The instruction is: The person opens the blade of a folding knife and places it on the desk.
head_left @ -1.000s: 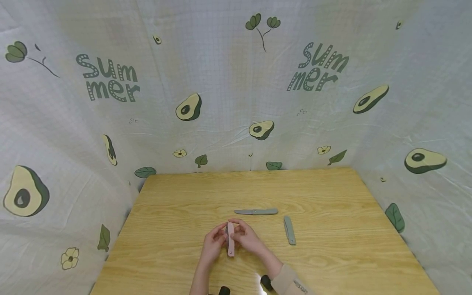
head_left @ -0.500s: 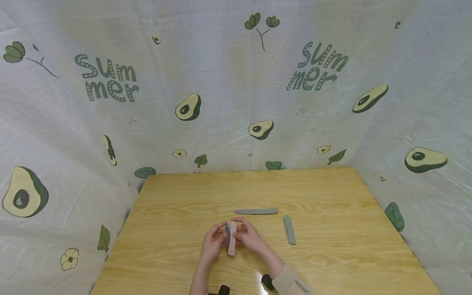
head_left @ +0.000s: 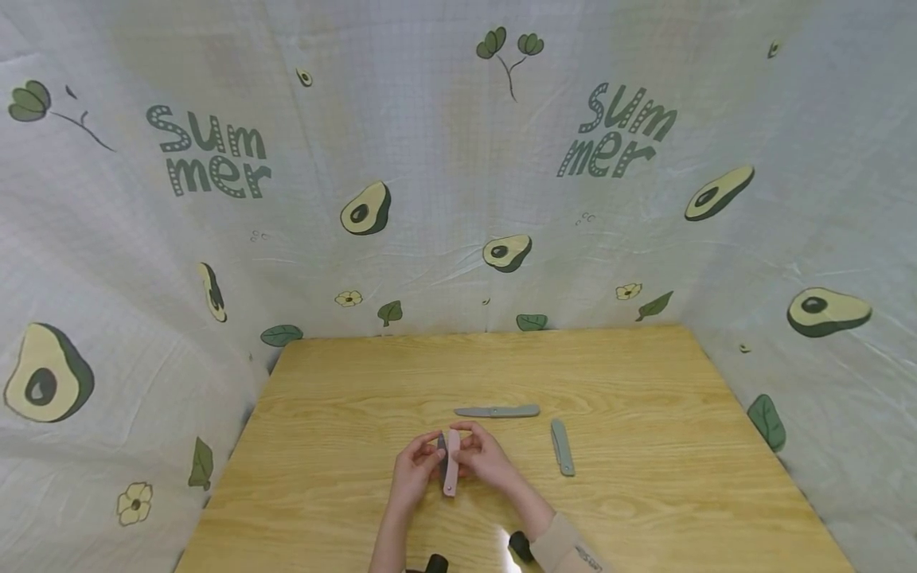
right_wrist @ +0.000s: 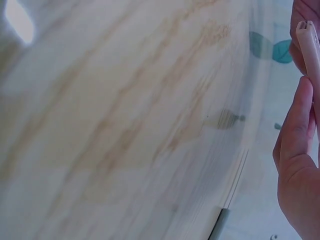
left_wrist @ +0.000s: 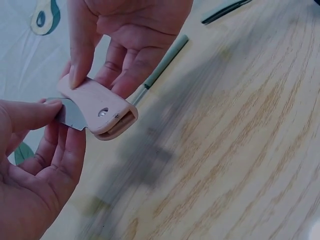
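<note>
Over the wooden table (head_left: 344,398), both hands hold a pink folding knife (head_left: 450,465). My right hand (head_left: 467,450) grips its pink handle (left_wrist: 97,107), with the thumb on top and the fingers behind. The thumb and fingers of my left hand (head_left: 427,458) pinch the grey blade (left_wrist: 70,114), which sticks partly out of the handle's left side. The right wrist view shows only the handle's slotted edge (right_wrist: 309,42) beside my right hand's fingers (right_wrist: 295,145).
Two grey folding knives lie on the table beyond my hands: one opened out (head_left: 497,411) and one folded (head_left: 562,447) to the right. An avocado-print cloth (head_left: 458,199) walls in the table on three sides.
The grey blade has come a little further out of the pink handle, toward my left hand. Both hands stay in the same spot.
</note>
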{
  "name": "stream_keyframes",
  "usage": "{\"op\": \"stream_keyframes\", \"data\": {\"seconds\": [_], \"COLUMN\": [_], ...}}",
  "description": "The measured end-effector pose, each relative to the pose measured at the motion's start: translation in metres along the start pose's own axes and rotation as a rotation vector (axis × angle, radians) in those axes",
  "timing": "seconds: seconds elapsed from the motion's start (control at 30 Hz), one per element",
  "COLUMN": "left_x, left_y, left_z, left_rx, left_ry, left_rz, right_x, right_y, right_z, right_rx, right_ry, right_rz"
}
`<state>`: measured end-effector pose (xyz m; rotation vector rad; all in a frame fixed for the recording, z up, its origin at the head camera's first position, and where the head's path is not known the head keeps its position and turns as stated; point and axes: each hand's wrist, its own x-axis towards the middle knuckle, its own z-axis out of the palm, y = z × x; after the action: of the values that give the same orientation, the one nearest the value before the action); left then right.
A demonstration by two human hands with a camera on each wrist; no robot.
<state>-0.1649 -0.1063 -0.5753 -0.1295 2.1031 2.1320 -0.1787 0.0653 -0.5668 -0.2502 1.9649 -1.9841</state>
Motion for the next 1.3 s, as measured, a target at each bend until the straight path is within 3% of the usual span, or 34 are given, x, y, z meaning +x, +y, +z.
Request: {"op": "stream_keyframes", "data": {"seconds": [0.3,0.5,0.93,1.3], "left_x": [0.001,0.002,-0.005,-0.002], "left_y": [-0.007,-0.011,-0.001,-0.001], "left_z": [0.002,0.001,-0.001,0.001], "left_rx": [-0.002,0.022,-0.045,-0.146], "left_ry": [0.023,0.030,0.093,0.152], "left_rz": [0.043,0.013,-0.004,0.007], "right_x": [0.001,-0.001,-0.003,-0.007], "right_y": [0.014,0.016,0.012,0.013], "right_z": [-0.004,-0.008,-0.015,-0.019], "right_rx": [0.014,0.037,0.113,0.257], "right_ry": [0.014,0.017,0.111,0.179], "right_rz": [-0.016,-0.019,0.002,-0.025]}}
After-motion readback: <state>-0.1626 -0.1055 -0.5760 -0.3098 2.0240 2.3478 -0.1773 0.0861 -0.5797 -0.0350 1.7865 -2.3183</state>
